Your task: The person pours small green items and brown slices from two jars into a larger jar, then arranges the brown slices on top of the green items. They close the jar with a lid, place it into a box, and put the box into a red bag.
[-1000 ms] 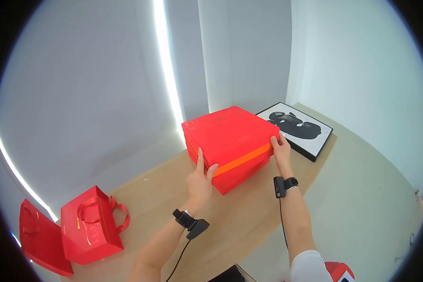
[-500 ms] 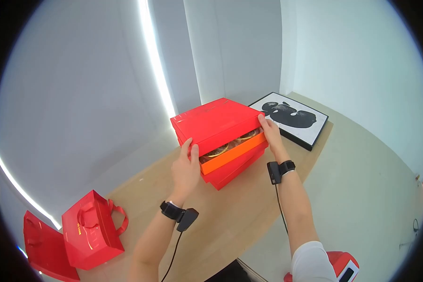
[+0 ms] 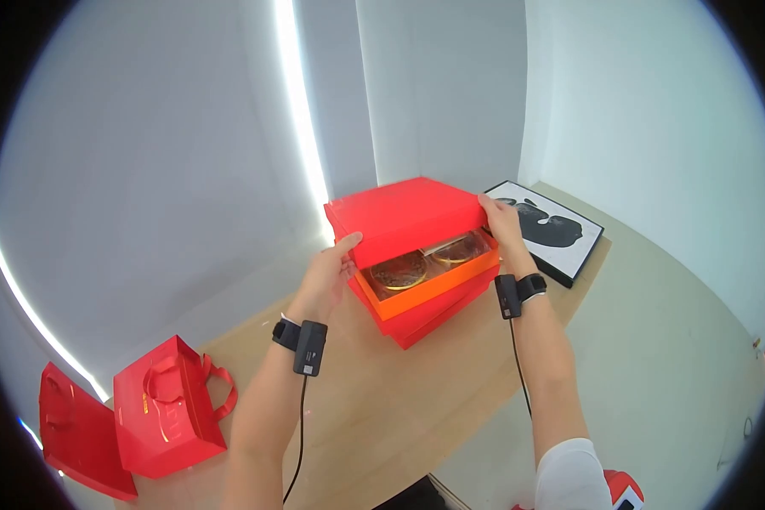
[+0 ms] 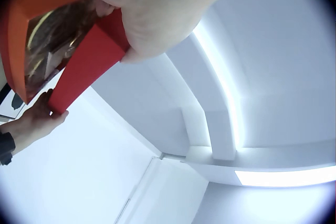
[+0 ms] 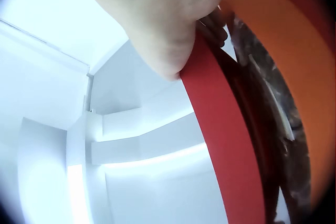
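A red box lid (image 3: 412, 212) is raised at its front edge, tilted over an orange-walled box (image 3: 429, 287). Inside the box lie round gold-rimmed packs (image 3: 399, 270) under clear, shiny covering. My left hand (image 3: 325, 270) grips the lid's front left corner, thumb on top and fingers beneath. At the front right corner my right hand (image 3: 503, 223) pinches the lid in the same way. Both wrist views show the lid's red side wall (image 5: 220, 129) between thumb and fingers. Under the orange box sits another red box (image 3: 442, 321), turned at a slight angle.
Two red paper gift bags (image 3: 166, 416) with ribbon handles are at the left of the wooden table (image 3: 357, 416). A black-framed ink picture (image 3: 561, 234) lies flat behind the right hand. A grey wall stands behind the table.
The lid's front edge has risen from the box, uncovering the orange front wall and then the gold-rimmed packs. Both hands have moved up with the lid's corners.
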Motion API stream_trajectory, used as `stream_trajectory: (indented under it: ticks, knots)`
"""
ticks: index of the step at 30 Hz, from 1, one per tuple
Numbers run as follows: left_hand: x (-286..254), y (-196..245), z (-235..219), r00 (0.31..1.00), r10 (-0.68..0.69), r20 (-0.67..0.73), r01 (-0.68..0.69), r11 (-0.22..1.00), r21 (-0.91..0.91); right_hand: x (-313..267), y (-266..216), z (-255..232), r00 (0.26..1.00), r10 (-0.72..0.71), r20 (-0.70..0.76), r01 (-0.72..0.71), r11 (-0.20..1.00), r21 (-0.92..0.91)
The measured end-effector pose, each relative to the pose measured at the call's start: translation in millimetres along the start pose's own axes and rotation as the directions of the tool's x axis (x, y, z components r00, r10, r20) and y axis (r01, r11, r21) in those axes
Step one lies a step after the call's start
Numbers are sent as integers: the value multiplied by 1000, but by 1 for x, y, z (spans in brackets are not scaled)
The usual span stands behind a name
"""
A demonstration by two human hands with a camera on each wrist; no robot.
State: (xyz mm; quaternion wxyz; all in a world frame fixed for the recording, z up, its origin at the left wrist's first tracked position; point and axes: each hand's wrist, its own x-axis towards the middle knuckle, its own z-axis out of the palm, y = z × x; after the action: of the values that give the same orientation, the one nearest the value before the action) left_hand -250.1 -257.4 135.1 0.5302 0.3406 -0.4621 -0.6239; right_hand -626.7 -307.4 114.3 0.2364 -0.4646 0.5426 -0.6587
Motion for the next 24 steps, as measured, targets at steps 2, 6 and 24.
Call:
stream_trajectory:
  ticks: [2,6,24]
  knots:
    - [3,16,-2,998,53,24,-53,998,19,3,-18,5,999,-32,-6,32,998,47]
    - [-15,64,14,975,218,27,-219,976,12,-11,-89,4,994,-105,-34,109,984,138]
    - [-43,84,14,971,239,-1,-238,970,52,-41,-129,8,990,-127,-64,133,986,99]
